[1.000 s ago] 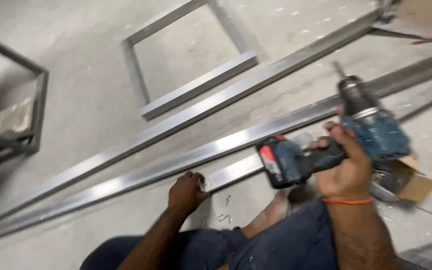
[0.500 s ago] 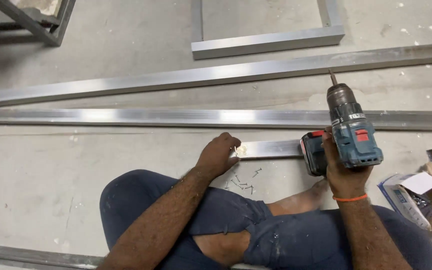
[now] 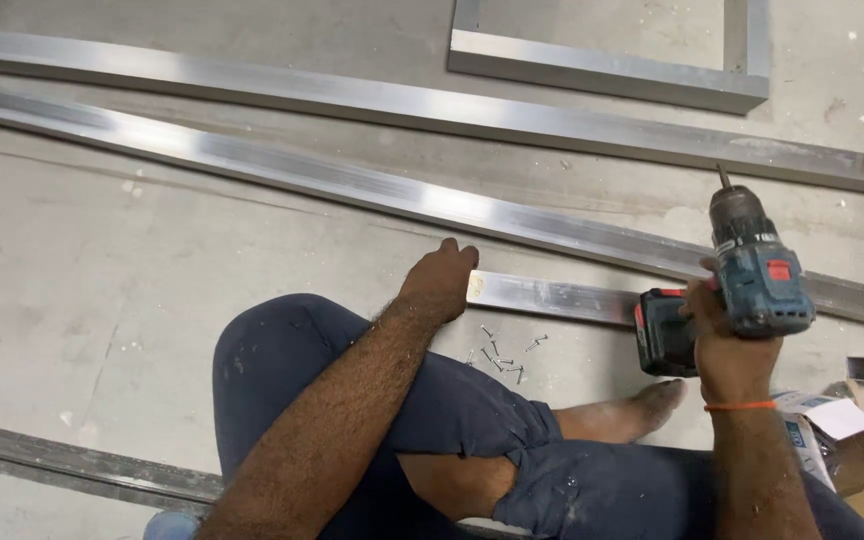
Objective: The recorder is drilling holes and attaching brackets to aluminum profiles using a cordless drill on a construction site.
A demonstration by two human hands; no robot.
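Sitting on a grey concrete floor [image 3: 102, 300], legs in dark blue trousers folded, one bare foot [image 3: 642, 405] showing between the hands.

Left hand [image 3: 439, 285]: laid palm down, fingers together and pointing away, on the near end of a short aluminium bar [image 3: 552, 297]; it presses the bar's end and grips nothing.

Right hand [image 3: 722, 345]: wrapped tight round the grip of a blue cordless drill [image 3: 752, 270], held upright off the floor, bit pointing away, its dark battery pack [image 3: 664, 333] toward the left hand. An orange band [image 3: 740, 406] circles the wrist.

Short aluminium bar: flat on the floor, running from the left hand's fingertips toward the right hand, its far end hidden behind the battery pack.

Loose screws [image 3: 500, 355]: a small scatter on the floor just nearer the body than the bar, between the two hands.

Long aluminium rails [image 3: 372, 185]: two, lying side by side beyond both hands, the nearer one just past the short bar.

Aluminium frame [image 3: 612, 75]: well beyond the right hand, partly cut off by the edge.

Open cardboard box [image 3: 852, 450]: just outside the right wrist, contents unclear.

Dark rail [image 3: 72, 465]: close to the body, on the left arm's side.
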